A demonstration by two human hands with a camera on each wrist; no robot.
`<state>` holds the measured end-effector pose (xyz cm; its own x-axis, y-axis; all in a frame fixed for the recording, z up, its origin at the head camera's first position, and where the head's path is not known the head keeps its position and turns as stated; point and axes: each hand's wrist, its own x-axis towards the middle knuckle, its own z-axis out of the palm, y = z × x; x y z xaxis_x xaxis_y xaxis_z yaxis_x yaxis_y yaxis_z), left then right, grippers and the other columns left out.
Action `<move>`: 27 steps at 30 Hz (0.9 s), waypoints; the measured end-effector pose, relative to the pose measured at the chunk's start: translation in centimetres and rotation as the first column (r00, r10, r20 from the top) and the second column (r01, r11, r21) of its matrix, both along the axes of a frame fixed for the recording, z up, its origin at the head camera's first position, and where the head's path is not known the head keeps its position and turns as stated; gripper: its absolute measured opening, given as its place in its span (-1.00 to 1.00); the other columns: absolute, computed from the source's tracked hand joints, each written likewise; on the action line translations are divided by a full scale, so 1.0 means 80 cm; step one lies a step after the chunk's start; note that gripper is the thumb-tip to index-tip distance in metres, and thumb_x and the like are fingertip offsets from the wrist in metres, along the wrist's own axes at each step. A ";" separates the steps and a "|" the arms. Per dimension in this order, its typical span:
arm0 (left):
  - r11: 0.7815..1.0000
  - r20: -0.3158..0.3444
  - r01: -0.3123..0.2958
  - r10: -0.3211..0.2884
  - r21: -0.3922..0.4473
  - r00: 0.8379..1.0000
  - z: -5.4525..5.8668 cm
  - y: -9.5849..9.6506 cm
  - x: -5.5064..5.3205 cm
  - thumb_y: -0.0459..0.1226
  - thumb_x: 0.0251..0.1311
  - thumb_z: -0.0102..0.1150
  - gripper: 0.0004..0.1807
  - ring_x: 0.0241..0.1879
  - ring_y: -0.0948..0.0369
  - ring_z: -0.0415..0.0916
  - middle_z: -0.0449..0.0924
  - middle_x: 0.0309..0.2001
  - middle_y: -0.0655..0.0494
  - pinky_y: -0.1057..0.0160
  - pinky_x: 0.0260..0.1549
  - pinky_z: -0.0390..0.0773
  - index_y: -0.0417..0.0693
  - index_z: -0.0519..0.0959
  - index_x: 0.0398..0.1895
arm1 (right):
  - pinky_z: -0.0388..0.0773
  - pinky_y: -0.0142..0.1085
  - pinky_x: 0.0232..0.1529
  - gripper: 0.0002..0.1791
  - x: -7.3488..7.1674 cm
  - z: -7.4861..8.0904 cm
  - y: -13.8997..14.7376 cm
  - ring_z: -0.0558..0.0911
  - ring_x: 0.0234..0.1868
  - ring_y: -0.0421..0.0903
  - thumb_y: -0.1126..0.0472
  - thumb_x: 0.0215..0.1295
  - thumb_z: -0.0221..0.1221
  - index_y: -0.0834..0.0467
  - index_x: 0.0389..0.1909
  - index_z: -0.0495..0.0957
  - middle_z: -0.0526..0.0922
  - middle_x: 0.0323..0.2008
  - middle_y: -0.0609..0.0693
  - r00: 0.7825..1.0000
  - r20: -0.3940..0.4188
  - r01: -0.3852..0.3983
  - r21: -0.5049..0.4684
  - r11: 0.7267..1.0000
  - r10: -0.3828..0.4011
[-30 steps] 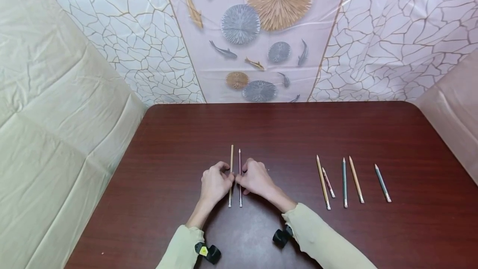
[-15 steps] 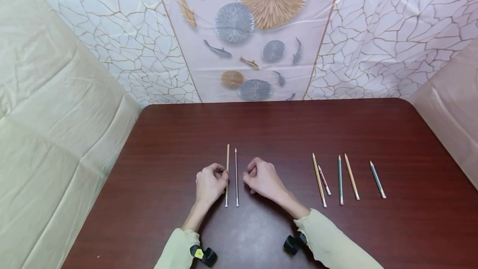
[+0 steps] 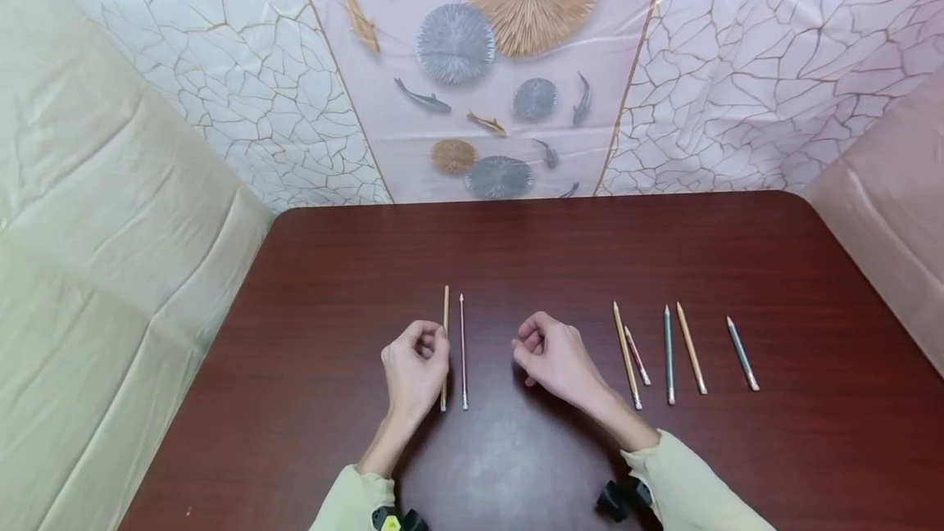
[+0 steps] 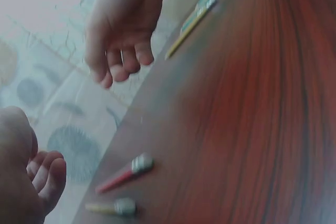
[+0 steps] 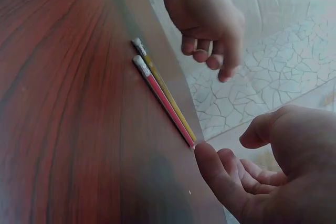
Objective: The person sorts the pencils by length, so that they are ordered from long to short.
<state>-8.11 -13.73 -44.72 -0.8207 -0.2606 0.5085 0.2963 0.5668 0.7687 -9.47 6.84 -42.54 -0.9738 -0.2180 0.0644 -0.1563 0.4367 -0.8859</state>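
Observation:
A yellow pencil [image 3: 446, 299] and a red pencil [image 3: 463, 351] lie side by side, eraser ends toward me, left of the table's middle. My left hand [image 3: 415, 371] overlaps the yellow one in the head view. In the right wrist view this left hand [image 5: 207, 22] hovers above both pencils, its fingers loosely bent around nothing. My right hand [image 3: 558, 357] is apart from them, to the right of the red pencil, with relaxed fingers and nothing in its grasp. The left wrist view shows the eraser ends of the red pencil [image 4: 123, 177] and yellow pencil [image 4: 107, 207].
On the right side of the brown table [image 3: 354, 260] lie a long yellow pencil [image 3: 627, 355], a short red pencil [image 3: 637, 356], a green pencil [image 3: 669, 355], a tan pencil [image 3: 691, 348] and a shorter blue-green pencil [image 3: 742, 353]. A patterned cloth [image 3: 472, 129] hangs behind the table.
My right hand has let go of the red pencil and moved away to the right. The left hand has come up off the yellow pencil. Both pencils stay lying on the table.

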 end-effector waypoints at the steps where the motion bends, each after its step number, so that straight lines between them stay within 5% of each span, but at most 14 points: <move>1: 1.000 0.002 0.015 -0.015 0.023 1.000 0.003 0.004 0.003 -0.46 0.08 0.23 -0.92 -0.69 0.40 0.42 0.52 -0.67 0.26 0.41 -0.66 0.44 -0.17 0.66 -0.49 | 0.56 -0.30 -0.63 -0.89 0.001 0.000 0.002 0.60 -0.75 -0.10 0.39 0.18 0.24 0.27 -0.31 0.51 0.58 -0.59 -0.05 1.000 -0.002 -0.004 -0.003 1.000 0.004; 11: 0.991 0.019 0.076 -0.078 0.110 0.997 0.020 0.031 0.020 -0.50 0.07 0.24 -0.90 -0.69 0.37 0.46 0.58 -0.62 0.22 0.45 -0.67 0.44 -0.16 0.65 -0.46 | 0.55 -0.30 -0.66 -0.90 0.008 0.005 0.008 0.59 -0.74 -0.14 0.41 0.20 0.23 0.27 -0.30 0.51 0.57 -0.59 -0.06 0.997 -0.030 -0.071 -0.037 0.997 0.070; 21: 0.979 0.118 0.155 -0.171 0.133 0.978 0.019 0.063 0.021 -0.47 0.09 0.26 -0.89 -0.59 0.34 0.61 0.69 -0.48 0.15 0.40 -0.55 0.56 -0.16 0.65 -0.31 | 0.56 -0.30 -0.66 -0.89 0.015 0.012 0.043 0.60 -0.71 -0.13 0.42 0.18 0.23 0.28 -0.29 0.50 0.60 -0.54 -0.03 0.999 -0.030 0.042 0.007 0.999 -0.042; 27: 0.977 0.234 0.193 -0.209 0.088 0.950 0.018 0.079 0.020 -0.40 0.10 0.28 -0.79 -0.54 0.35 0.66 0.73 -0.41 0.14 0.40 -0.51 0.57 -0.21 0.64 -0.16 | 0.57 -0.26 -0.65 -0.87 0.021 0.017 0.064 0.64 -0.66 -0.03 0.44 0.18 0.23 0.29 -0.28 0.49 0.61 -0.49 0.01 0.996 -0.010 0.085 0.012 0.996 -0.085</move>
